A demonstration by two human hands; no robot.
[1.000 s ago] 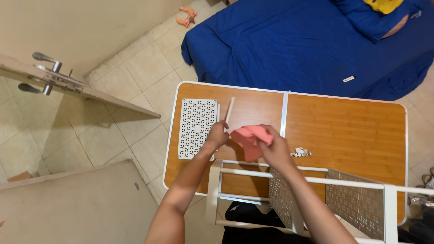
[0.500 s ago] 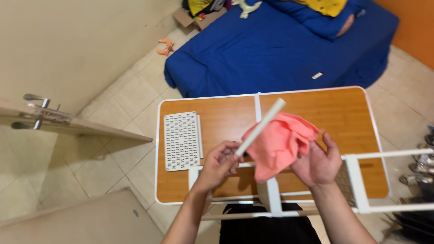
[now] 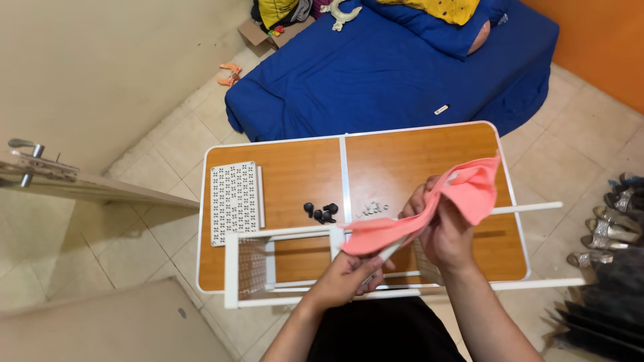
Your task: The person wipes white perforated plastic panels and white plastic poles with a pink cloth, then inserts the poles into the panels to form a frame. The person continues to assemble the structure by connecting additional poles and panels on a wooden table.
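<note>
My left hand [image 3: 349,275] grips the lower end of a thin white rod [image 3: 387,253], which runs up under a pink cloth [image 3: 429,208]. My right hand [image 3: 439,228] holds the pink cloth wrapped around the rod. Both hands hover over the near edge of a wooden folding table [image 3: 302,171] with a white rim. A white metal rack frame [image 3: 268,265] lies across the near part of the table, under my hands.
A white perforated panel [image 3: 234,200] lies at the table's left. Small black feet [image 3: 320,211] and small white fittings [image 3: 372,209] sit mid-table. A blue bed [image 3: 396,60] stands beyond. A door [image 3: 80,186] is left; shoes [image 3: 610,214] line the right floor.
The view has shifted left and down over the table. The rod has dropped from upright-tilted to low near the frame, and the cloth now covers most of it.
</note>
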